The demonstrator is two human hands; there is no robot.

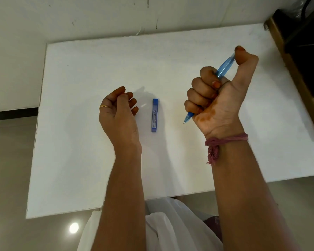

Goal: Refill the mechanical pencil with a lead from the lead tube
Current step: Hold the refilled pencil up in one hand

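Note:
A blue mechanical pencil [223, 68] is gripped in the fist of my right hand [216, 98], raised above the table, with the thumb on its top end and its tip [186, 120] pointing down and left. The blue lead tube [155, 115] lies flat on the white table [80, 142] between my hands, touched by neither. My left hand [119, 113] hovers to the left of the tube with its fingers curled; whether they pinch something small I cannot tell.
A brown and black piece of furniture [301, 60] stands past the table's right edge. The white wall [98, 19] runs along the table's far edge. White cloth [170, 227] lies on my lap below the near edge.

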